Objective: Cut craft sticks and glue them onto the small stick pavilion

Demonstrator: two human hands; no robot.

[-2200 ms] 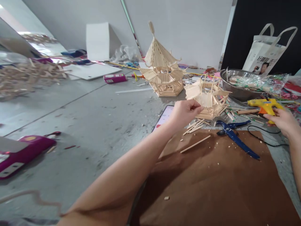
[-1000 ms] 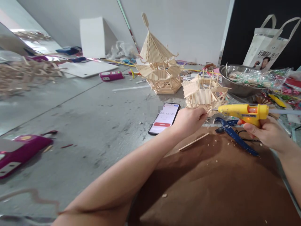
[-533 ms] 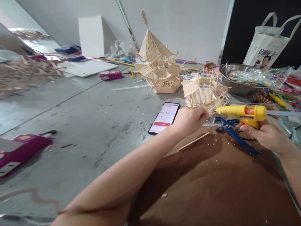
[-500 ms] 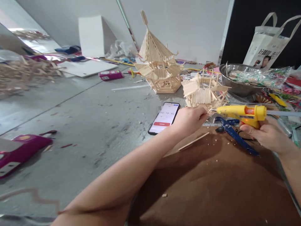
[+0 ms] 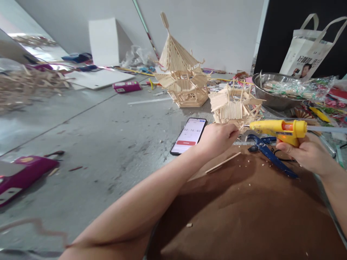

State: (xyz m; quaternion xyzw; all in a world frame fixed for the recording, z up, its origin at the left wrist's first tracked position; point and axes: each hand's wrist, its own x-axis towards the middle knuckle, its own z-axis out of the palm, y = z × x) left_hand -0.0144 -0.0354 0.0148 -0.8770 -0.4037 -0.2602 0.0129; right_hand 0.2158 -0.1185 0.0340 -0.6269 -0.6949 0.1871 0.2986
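My right hand (image 5: 311, 153) is wrapped around the handle of a yellow hot glue gun (image 5: 279, 129), its nozzle pointing left. At the nozzle tip, the fingers of my left hand (image 5: 221, 137) are pinched together. What they hold, if anything, is too small to make out. Directly behind my left hand stands a partly roofed stick model (image 5: 231, 110). Blue cutting pliers (image 5: 273, 159) lie below the glue gun. A loose thin wooden stick (image 5: 223, 162) rests on the brown board (image 5: 244, 224) in front of me.
A phone (image 5: 188, 135) showing a timer lies left of my left hand. Behind it rises a taller pagoda of sticks (image 5: 184, 68). A metal bowl (image 5: 267, 97) with bagged sticks stands at the right, near a white bag (image 5: 306, 54). Purple power strips (image 5: 32, 171) lie at the left.
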